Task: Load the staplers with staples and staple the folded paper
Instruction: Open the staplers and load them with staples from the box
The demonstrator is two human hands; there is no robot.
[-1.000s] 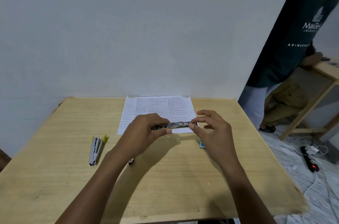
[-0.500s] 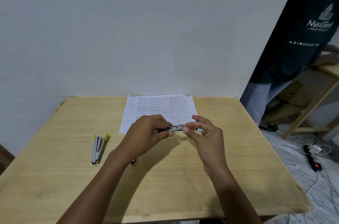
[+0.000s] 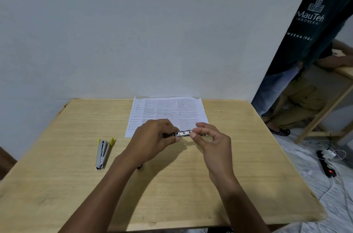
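A small metal stapler point(image 3: 183, 133) is held level above the wooden table point(image 3: 76, 185), just in front of the printed paper point(image 3: 166, 110). My left hand point(image 3: 154, 136) grips its left end with curled fingers. My right hand point(image 3: 210, 139) pinches its right end between thumb and forefinger. Whether staples are inside it is hidden by my fingers. A second stapler point(image 3: 103, 153), metal with yellow ends, lies opened out on the table to the left, away from both hands.
A small dark object point(image 3: 140, 167) peeks out under my left forearm. A person point(image 3: 305, 72) in dark clothes sits at a wooden bench at the right. A power strip point(image 3: 325, 166) and cables lie on the floor beyond the table's right edge.
My right hand has slid slightly along the stapler's right end and its fingers have curled closer. The left hand keeps its grip. The blue item near my right hand is now hidden.
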